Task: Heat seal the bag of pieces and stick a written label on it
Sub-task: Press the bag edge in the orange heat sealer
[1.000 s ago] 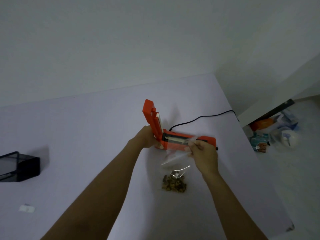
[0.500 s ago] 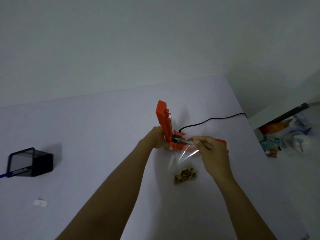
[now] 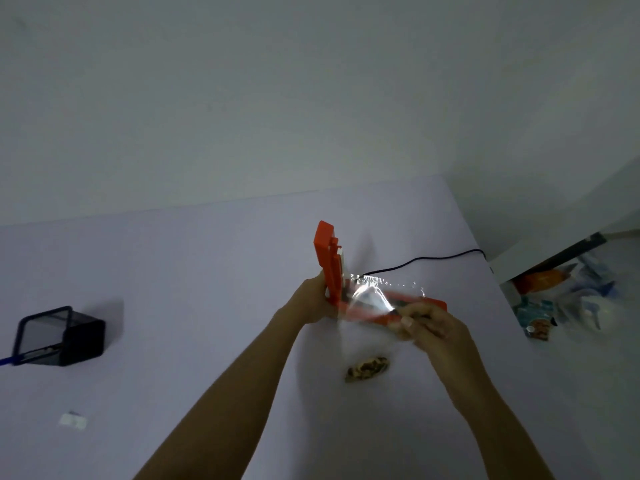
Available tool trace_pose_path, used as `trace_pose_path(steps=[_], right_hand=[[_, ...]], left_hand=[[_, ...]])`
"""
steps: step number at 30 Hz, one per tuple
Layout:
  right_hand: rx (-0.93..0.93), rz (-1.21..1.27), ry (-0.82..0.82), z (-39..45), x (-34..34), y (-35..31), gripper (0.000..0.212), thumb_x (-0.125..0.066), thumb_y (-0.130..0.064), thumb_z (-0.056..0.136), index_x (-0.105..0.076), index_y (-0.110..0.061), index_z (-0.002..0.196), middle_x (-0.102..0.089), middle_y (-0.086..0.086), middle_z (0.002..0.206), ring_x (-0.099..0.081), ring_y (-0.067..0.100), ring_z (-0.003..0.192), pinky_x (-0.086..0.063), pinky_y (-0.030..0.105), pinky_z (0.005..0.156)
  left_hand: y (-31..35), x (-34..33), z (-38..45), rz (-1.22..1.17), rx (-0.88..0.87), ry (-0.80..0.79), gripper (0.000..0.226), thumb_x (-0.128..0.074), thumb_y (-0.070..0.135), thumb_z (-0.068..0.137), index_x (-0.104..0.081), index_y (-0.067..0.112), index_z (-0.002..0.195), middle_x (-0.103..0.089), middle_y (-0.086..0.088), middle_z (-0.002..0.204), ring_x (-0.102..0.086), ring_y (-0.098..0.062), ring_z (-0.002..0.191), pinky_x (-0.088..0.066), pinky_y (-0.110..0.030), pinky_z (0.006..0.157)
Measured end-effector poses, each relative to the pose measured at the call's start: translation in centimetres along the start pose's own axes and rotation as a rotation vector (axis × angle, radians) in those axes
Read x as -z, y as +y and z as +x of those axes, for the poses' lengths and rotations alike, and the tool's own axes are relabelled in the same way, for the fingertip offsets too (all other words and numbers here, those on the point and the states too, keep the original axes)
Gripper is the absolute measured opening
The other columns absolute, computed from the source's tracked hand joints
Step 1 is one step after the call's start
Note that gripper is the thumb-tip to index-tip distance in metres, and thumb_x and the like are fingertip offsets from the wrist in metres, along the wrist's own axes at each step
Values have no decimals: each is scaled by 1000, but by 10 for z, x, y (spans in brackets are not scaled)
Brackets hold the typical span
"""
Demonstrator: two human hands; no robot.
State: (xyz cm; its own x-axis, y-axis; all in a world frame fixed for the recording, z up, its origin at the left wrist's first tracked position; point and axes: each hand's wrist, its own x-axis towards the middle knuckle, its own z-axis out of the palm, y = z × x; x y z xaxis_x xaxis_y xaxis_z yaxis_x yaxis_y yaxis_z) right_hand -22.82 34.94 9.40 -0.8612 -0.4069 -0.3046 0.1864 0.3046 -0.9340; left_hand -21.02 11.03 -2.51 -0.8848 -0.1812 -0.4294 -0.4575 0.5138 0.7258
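An orange heat sealer [image 3: 419,304] lies on the white table [image 3: 194,271] with its lid [image 3: 327,261] raised upright. My left hand [image 3: 311,301] grips the sealer at the hinge end. My right hand [image 3: 427,325] pinches the clear plastic bag [image 3: 369,297] near its right edge. The bag's open top is spread flat over the sealer's base. Small brown pieces [image 3: 367,368] sit in the bag's bottom, resting on the table in front of the sealer. A small white label [image 3: 72,420] lies at the front left.
A black mesh pen holder [image 3: 59,336] lies on its side at the left, a blue pen [image 3: 6,362] sticking out. The sealer's black cord [image 3: 426,259] runs to the table's right edge. Packets and clutter [image 3: 554,299] lie on the floor beyond.
My right hand has moved right along the sealer and spread the bag's top flat across the base. The lid stays raised in my left hand.
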Motion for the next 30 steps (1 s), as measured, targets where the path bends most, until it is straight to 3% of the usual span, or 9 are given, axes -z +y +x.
trace_pose_path(steps=[3,7,11,13,15,17,19,23,30], right_hand=[[-65,128,-52,-7,6,-1,7,-59,2,87,-65,-2,90,-75,9,80,-71,18,76,-52,15,64],[-134,256,-110,-13,3,-5,9,-61,3,84,-66,-4,87,-74,14,86,-71,25,85,-56,28,76],[-172,280,-144,-16,-12,-15,12,-60,3,85,-66,-7,85,-72,11,83,-67,25,79,-55,38,78],[-183,295,-144,-17,-21,-25,14,-58,3,86,-66,-8,84,-72,9,80,-66,24,76,-57,41,76],[-173,291,-149,-18,-31,-37,13,-57,3,87,-65,-7,87,-72,11,81,-67,25,78,-58,42,75],[-163,268,-157,-18,-42,-46,11,-57,2,89,-64,-6,91,-74,13,86,-70,26,82,-58,44,77],[-169,255,-170,-19,-58,-52,11,-57,1,89,-64,-5,95,-74,13,90,-71,25,84,-58,43,78],[-186,196,-239,-19,-95,-49,12,-59,-2,89,-66,-7,98,-74,13,93,-67,23,83,-58,40,79],[-287,56,-294,-4,-176,2,10,-61,-3,86,-67,-8,92,-74,9,87,-65,18,74,-54,32,73]], left_hand=[[1,-13,-29,-115,98,82,85,-69,27,81,-18,13,148,-50,-12,139,-54,-34,121,-46,-46,101],[0,-24,-76,-88,90,66,58,-47,-13,77,-40,4,132,-45,-12,134,-49,-27,120,-43,-27,93],[4,-25,-116,-142,-49,-185,65,-53,-8,77,-44,18,136,-43,18,129,-45,-2,116,-38,-11,93],[1,-23,-128,-253,-36,-175,46,-63,7,81,-58,27,123,-50,22,129,-48,1,120,-42,-23,104],[-6,-17,-142,-349,-24,-120,16,-66,22,84,-69,33,94,-65,10,120,-57,-7,118,-44,-39,106],[-13,-9,-157,-424,-21,-64,5,-65,31,82,-66,29,78,-72,-3,103,-65,-19,107,-47,-48,100],[-20,1,-176,-477,-15,-25,13,-65,33,81,-66,20,81,-74,-8,95,-68,-25,97,-51,-46,95],[-44,12,-208,-612,50,-3,7,-62,7,86,-65,9,81,-73,-16,83,-70,-28,83,-55,-37,81],[-99,13,-246,-643,303,101,16,-52,-3,91,-58,4,79,-69,-12,73,-66,-14,59,-47,-18,48]])
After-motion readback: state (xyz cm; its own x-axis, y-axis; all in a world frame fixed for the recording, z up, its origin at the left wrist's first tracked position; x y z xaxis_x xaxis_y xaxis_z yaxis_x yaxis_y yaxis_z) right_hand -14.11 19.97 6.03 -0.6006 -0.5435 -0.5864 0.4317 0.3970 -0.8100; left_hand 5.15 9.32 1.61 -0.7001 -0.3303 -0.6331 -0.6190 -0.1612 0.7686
